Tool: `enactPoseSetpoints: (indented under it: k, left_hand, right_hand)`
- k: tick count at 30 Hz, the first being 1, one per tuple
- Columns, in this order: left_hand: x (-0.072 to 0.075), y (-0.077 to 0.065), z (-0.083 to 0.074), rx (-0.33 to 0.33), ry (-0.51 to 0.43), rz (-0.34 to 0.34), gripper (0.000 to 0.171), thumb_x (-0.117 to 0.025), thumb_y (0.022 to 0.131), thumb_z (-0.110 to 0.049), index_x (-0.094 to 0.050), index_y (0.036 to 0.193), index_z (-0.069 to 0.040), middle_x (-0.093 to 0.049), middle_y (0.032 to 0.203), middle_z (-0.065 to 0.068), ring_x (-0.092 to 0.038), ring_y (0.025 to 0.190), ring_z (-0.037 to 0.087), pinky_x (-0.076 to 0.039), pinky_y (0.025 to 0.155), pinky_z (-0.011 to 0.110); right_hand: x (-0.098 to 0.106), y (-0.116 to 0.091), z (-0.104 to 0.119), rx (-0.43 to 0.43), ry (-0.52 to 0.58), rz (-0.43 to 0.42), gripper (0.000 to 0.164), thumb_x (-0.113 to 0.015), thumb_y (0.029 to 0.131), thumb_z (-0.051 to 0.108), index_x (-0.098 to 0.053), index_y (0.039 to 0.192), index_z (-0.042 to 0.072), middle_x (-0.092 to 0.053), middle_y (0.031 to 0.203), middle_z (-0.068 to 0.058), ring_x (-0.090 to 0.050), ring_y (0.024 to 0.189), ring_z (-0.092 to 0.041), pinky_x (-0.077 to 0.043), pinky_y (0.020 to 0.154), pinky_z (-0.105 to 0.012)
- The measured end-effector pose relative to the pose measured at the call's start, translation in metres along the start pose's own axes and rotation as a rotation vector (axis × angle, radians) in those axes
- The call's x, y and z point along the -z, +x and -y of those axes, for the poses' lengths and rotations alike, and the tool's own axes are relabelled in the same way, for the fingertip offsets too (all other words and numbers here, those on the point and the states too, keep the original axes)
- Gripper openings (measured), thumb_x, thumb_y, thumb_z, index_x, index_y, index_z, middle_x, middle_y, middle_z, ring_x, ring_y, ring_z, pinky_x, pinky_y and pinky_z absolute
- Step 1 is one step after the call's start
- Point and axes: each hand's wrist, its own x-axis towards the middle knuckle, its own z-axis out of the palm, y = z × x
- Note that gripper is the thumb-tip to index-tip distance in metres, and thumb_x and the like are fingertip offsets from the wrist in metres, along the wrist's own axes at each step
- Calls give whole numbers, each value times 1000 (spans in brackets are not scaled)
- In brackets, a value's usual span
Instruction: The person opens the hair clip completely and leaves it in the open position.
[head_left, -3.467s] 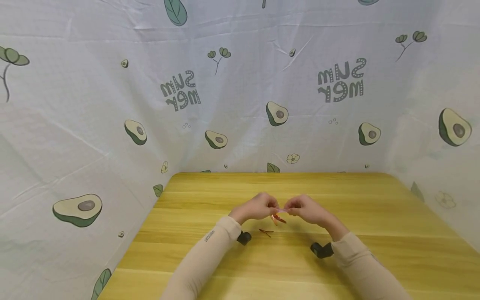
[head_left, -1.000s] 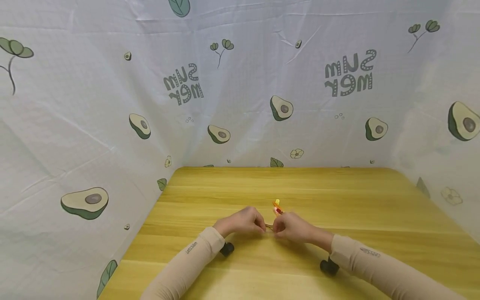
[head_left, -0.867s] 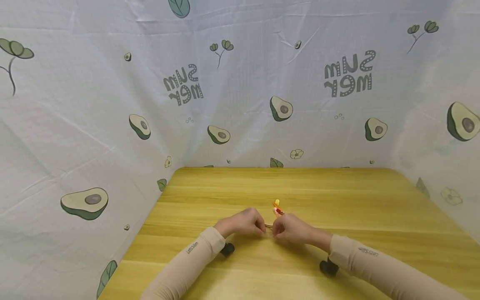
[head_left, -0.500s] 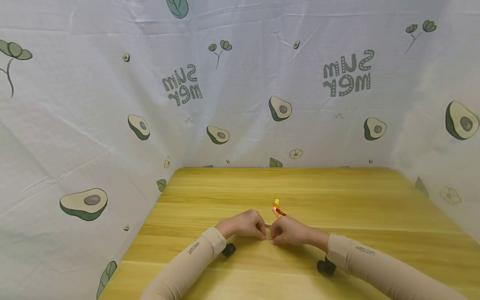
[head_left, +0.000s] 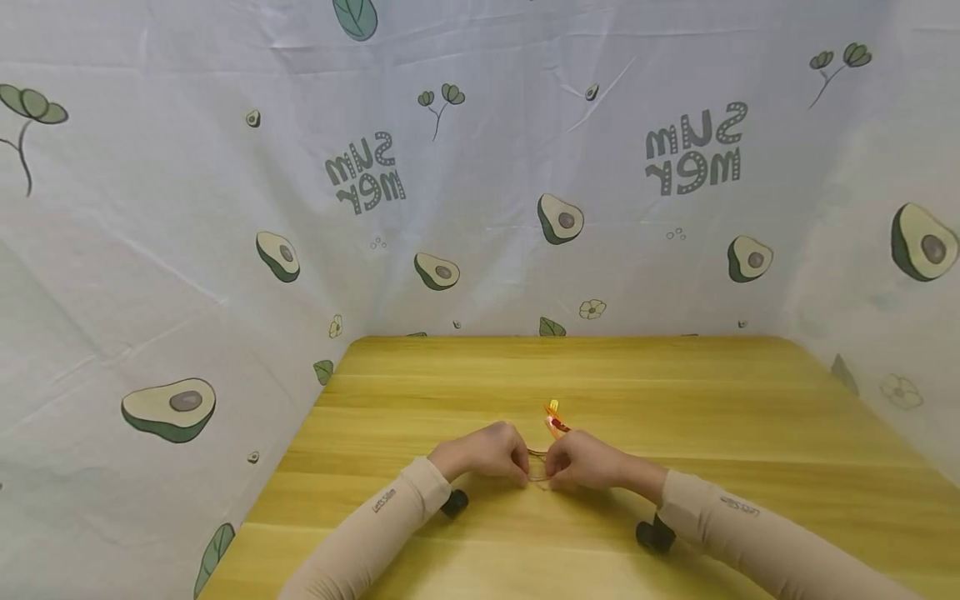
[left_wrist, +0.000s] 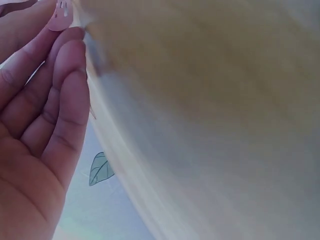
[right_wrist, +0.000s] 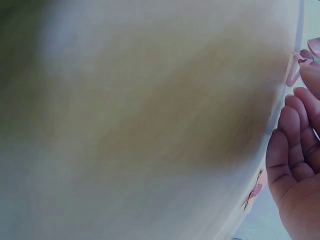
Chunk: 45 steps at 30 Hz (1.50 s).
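Both hands meet over the table, a small gap between their fingertips. A thin pale strip spans that gap in the head view. In the left wrist view it shows as a translucent pink plastic piece with small slots, at the fingertips of my left hand. My right hand pinches its other end; the pink piece shows by its thumb in the right wrist view. Just behind the gap lies a thin dark-brown strand-like piece, partly hidden by the hands.
Beyond the right hand lies an orange-and-red piece with a yellow tip. The wooden table ends at a white curtain printed with avocados. Black wrist mounts hang under the forearms.
Since 3.5 seconds ago both hands have come nearer and lower, uncovering the yellow tip and covering part of the brown strand. Over the last second the fingertips shifted slightly nearer, and the pale strip came into view.
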Motion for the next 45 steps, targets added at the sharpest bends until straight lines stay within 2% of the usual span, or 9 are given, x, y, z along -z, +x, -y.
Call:
enactPoseSetpoints:
  k: [8, 13, 16, 21, 32, 40, 45]
  left_hand:
    - [6, -2, -5, -8, 76, 2, 13, -75, 90, -19, -80, 81, -12, -70, 74, -10, -48, 58, -6, -44, 57, 10]
    - [19, 5, -8, 17, 52, -1, 12, -74, 91, -16, -79, 83, -9, -72, 78, -6, -52, 63, -4, -46, 60, 12]
    - [28, 14, -10, 42, 24, -14, 11, -74, 91, -15, -77, 83, -8, -72, 78, -3, -53, 61, -2, -46, 60, 14]
    - [40, 35, -8, 47, 9, -43, 10, -75, 91, -13, -77, 84, -6, -72, 77, 0, -51, 60, 1, -44, 59, 15]
    - [49, 78, -1, 67, 13, -63, 6, -75, 90, -11, -77, 86, -7, -71, 82, -1, -55, 67, 4, -47, 63, 16]
    - [49, 93, -2, 100, 77, -41, 4, -77, 88, -11, -78, 89, -8, -73, 85, -3, -57, 70, 4, -48, 65, 15]
    - [45, 98, -3, 114, 110, -16, 3, -75, 87, -9, -78, 86, -9, -73, 86, -1, -54, 68, 3, -47, 62, 16]
  right_hand:
    - [9, -3, -2, -41, -9, -54, 3, -74, 86, 6, -74, 89, 5, -70, 84, 4, -56, 75, 1, -50, 69, -22]
    - [22, -5, -3, -84, 36, -100, 6, -71, 89, 5, -72, 92, 1, -71, 88, -2, -59, 80, -6, -51, 72, -24]
    - [28, -6, -5, -118, 66, -119, 10, -72, 89, 6, -71, 95, -2, -72, 91, -5, -61, 82, -10, -52, 72, -25]
    - [37, -6, -11, -160, 62, -144, 11, -71, 89, 5, -71, 96, -4, -72, 92, -7, -62, 84, -13, -53, 74, -29]
    - [48, 2, -28, -252, 81, -179, 7, -69, 88, 0, -70, 93, -5, -72, 85, -9, -58, 75, -16, -50, 68, -31]
    - [47, 7, -34, -323, 61, -185, 4, -70, 85, 0, -72, 88, -2, -70, 81, -6, -54, 65, -12, -47, 60, -27]
    - [43, 10, -39, -329, 69, -180, 4, -72, 83, 0, -71, 84, -4, -67, 76, -4, -50, 61, -10, -44, 56, -24]
